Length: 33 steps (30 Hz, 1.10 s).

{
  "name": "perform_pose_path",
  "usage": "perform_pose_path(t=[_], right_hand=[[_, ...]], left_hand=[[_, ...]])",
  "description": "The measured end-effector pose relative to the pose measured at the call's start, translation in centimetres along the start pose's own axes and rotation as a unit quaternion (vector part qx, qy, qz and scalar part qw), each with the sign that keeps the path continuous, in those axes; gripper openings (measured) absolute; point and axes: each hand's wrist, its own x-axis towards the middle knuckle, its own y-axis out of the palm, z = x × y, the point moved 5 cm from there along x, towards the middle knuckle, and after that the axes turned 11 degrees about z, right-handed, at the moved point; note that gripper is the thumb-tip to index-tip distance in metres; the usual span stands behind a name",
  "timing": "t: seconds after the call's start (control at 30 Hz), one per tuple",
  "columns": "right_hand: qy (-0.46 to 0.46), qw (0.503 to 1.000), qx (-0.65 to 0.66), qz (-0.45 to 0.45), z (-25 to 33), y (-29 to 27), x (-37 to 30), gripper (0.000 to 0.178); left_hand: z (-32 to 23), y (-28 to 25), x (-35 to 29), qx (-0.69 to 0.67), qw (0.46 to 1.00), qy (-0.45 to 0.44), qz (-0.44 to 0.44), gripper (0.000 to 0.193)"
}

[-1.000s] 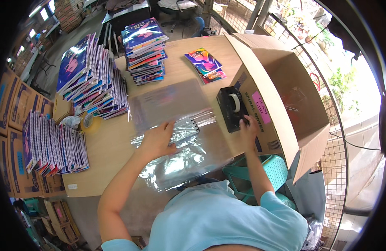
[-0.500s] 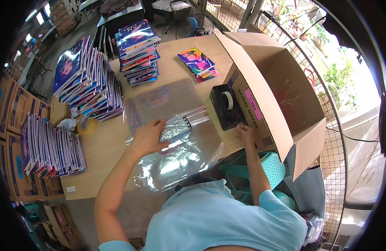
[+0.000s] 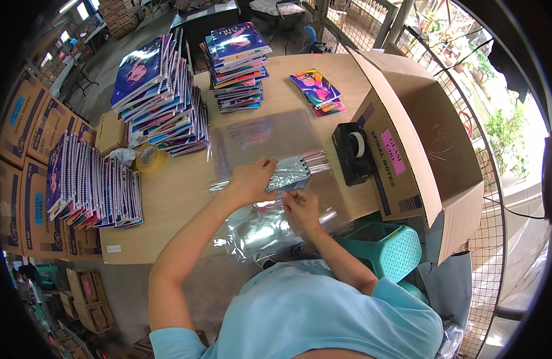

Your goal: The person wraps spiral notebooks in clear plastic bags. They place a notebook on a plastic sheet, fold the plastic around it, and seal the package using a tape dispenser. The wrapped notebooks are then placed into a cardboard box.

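Observation:
On the table lies a spiral notebook (image 3: pixel 293 175) under folded clear plastic film (image 3: pixel 261 230); its black coil shows at the right end. My left hand (image 3: pixel 252 182) rests on the film over the notebook, thumb and fingers spread apart. Close beside it, my right hand (image 3: pixel 301 206) is closed in a pinch at the film's near fold. Whatever sits between those fingertips is too small to make out. A black tape dispenser (image 3: pixel 352 154) with a white roll stands to the right of the film.
Tall stacks of spiral notebooks (image 3: pixel 159 96) (image 3: pixel 237 69) (image 3: pixel 96 182) crowd the left and back. Two colourful notebooks (image 3: pixel 316 90) lie farther off. An open carton (image 3: pixel 401 173) stands at the right, above a teal stool (image 3: pixel 383 245). A tape roll (image 3: pixel 150 158) lies by the left stacks.
My right hand has moved left from the tape dispenser to the film beside my left hand. The left hand stays on the wrapped notebook. The whole view has shifted slightly.

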Motion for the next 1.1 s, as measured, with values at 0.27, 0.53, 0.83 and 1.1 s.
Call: perform_pose_path(t=[0.27,0.53,0.83,1.1], right_hand=[[-0.017,0.924,-0.373,-0.077,-4.0,-2.8,0.2,0.029],[0.366,0.867,0.32,0.106,-3.2,-6.0,-0.7,0.081],[0.162,0.981,-0.041,0.102,-0.2,-3.8,-4.0,0.09],[-0.239,0.908,-0.343,-0.008,27.9,-5.6,-16.9,0.085]], left_hand=[[-0.8,0.2,0.3,-0.015,0.998,-0.036,-0.041,0.063],[-7.2,5.9,-5.1,0.066,0.996,0.015,-0.066,0.063],[7.8,17.8,-6.2,-0.042,0.98,-0.137,-0.136,0.025],[8.9,19.7,-3.4,-0.005,0.993,-0.117,0.016,0.081]])
